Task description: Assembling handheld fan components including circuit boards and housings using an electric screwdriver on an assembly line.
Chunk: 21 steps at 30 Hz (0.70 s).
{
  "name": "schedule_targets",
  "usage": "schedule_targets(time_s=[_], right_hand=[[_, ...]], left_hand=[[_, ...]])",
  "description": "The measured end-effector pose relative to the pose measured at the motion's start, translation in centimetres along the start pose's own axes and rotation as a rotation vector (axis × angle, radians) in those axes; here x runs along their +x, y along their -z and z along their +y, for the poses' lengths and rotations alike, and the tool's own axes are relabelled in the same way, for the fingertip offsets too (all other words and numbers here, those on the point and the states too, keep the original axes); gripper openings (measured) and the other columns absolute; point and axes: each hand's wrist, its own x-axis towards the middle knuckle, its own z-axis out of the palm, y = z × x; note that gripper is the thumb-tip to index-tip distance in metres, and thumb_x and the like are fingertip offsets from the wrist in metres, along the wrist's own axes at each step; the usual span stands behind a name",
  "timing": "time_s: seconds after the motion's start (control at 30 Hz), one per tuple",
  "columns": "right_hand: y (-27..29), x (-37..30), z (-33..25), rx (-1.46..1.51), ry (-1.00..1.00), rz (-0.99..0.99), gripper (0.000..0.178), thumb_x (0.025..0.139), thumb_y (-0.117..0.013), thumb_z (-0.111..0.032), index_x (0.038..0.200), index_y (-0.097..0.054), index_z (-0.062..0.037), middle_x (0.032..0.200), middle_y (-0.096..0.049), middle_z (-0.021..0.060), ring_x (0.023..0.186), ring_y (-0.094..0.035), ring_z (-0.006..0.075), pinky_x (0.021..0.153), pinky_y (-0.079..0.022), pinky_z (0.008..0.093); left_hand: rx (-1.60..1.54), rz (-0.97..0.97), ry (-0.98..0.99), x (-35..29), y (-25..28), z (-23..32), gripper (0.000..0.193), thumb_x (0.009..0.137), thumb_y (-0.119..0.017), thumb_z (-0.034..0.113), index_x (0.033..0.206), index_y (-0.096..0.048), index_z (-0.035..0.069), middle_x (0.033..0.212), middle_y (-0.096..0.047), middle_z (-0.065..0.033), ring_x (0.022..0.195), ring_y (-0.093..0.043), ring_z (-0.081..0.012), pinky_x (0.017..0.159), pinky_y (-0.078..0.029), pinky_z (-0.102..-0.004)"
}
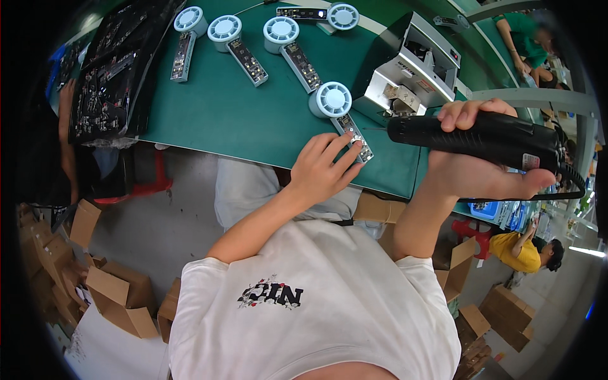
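My right hand (487,182) grips a black power screwdriver (472,136), a silver machine (408,66) crowding just beyond it; my left hand (322,168), fingers spread, rests on a blue fan (332,99) by the surface's (209,114) near edge, four other fans (282,33) farther in, black tray (140,79) leftmost

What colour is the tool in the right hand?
The electric screwdriver is black, in the head view.

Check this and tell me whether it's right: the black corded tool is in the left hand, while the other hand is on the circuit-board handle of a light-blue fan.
Wrong hand: the head view shows the black corded tool gripped in the right hand. The rest stands: the left hand is on the circuit-board handle of a light-blue fan.
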Motion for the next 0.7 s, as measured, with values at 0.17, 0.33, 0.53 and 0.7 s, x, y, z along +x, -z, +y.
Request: schedule_targets(time_s=[0.17,0.33,0.53,0.7], right_hand=[[-1.5,-0.4,2.2,0.061,-0.061,-0.023,0.109,0.075,-0.032,-0.097,0.092,-0.060,0.0065,0.067,-0.058,0.0176,0.055,-0.057,0.0272,0.055,-0.049,0.0361],[-2.1,-0.2,3.6,-0.006,-0.037,-0.023,0.105,0.077,-0.030,-0.095,0.089,-0.060,0.0047,0.065,-0.057,0.0161,0.055,-0.058,0.0254,0.052,-0.048,0.0344],[-2.9,-0.7,4.9,-0.172,-0.122,0.073,0.104,0.078,-0.027,-0.096,0.086,-0.059,0.0030,0.063,-0.056,0.0135,0.052,-0.058,0.0221,0.048,-0.047,0.0312],[-2.7,-0.7,4.4,-0.074,-0.049,0.025,0.104,0.078,-0.030,-0.095,0.087,-0.059,0.0050,0.064,-0.056,0.0144,0.052,-0.058,0.0236,0.048,-0.049,0.0324]], left_hand=[[-0.022,-0.017,-0.008,0.0,0.0,-0.2,0.043,0.072,-0.084,0.017,0.112,-0.070,0.010,0.114,-0.065,-0.0100,0.086,-0.063,-0.0288,0.070,-0.051,-0.0372],[-0.027,-0.030,-0.006,-0.1,0.1,-0.2,0.039,0.076,-0.080,0.019,0.111,-0.069,0.008,0.115,-0.064,-0.0109,0.087,-0.062,-0.0286,0.074,-0.052,-0.0379],[-0.014,-0.069,-0.003,-0.1,0.2,-0.1,0.037,0.079,-0.077,0.021,0.111,-0.069,0.006,0.117,-0.063,-0.0115,0.093,-0.061,-0.0282,0.079,-0.052,-0.0387],[-0.012,-0.072,0.005,-0.1,0.1,-0.2,0.036,0.079,-0.077,0.021,0.111,-0.069,0.006,0.117,-0.063,-0.0115,0.095,-0.061,-0.0282,0.079,-0.052,-0.0386]])
